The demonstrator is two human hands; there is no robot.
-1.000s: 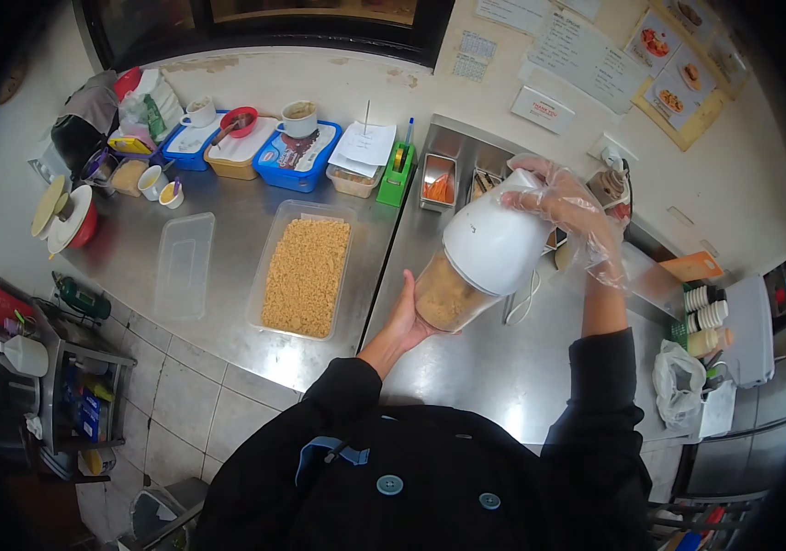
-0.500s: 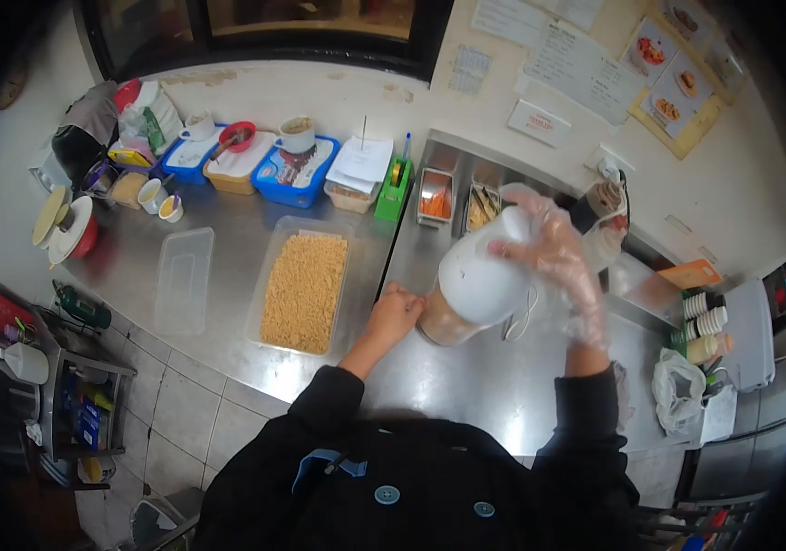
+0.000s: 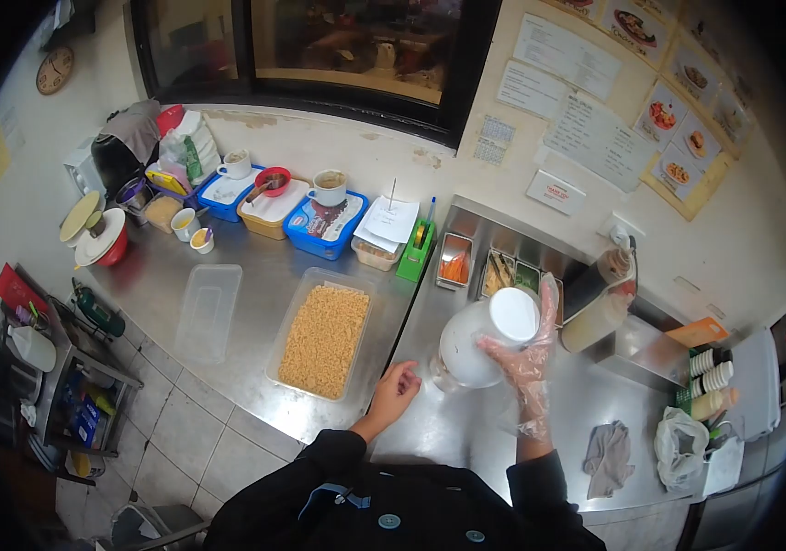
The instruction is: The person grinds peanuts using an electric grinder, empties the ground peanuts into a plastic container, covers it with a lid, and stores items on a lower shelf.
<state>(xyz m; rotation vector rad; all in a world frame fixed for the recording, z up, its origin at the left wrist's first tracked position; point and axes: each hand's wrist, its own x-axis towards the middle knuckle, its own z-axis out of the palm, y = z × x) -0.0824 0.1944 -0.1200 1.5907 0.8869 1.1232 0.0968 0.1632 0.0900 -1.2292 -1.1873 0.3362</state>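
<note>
A large whitish, see-through plastic jar with a round white lid leans over the right-hand counter. My right hand, in a clear plastic glove, grips it around its upper right side. Bare and loosely curled, my left hand is just left of the jar's lower end, with a small gap between them. I see nothing in its fingers. To the left, a clear tub full of tan crumbs rests on the steel table. Beside that lies a clear plastic lid.
Metal pans with orange strips and other food line the counter's back. Bottles stand right of the jar. A grey cloth lies at front right. Blue tubs and a green tape dispenser sit along the wall.
The jar's lid end has turned more toward me, and my right hand has shifted lower around it. My left hand has come away from the jar's base. The head view has tilted upward.
</note>
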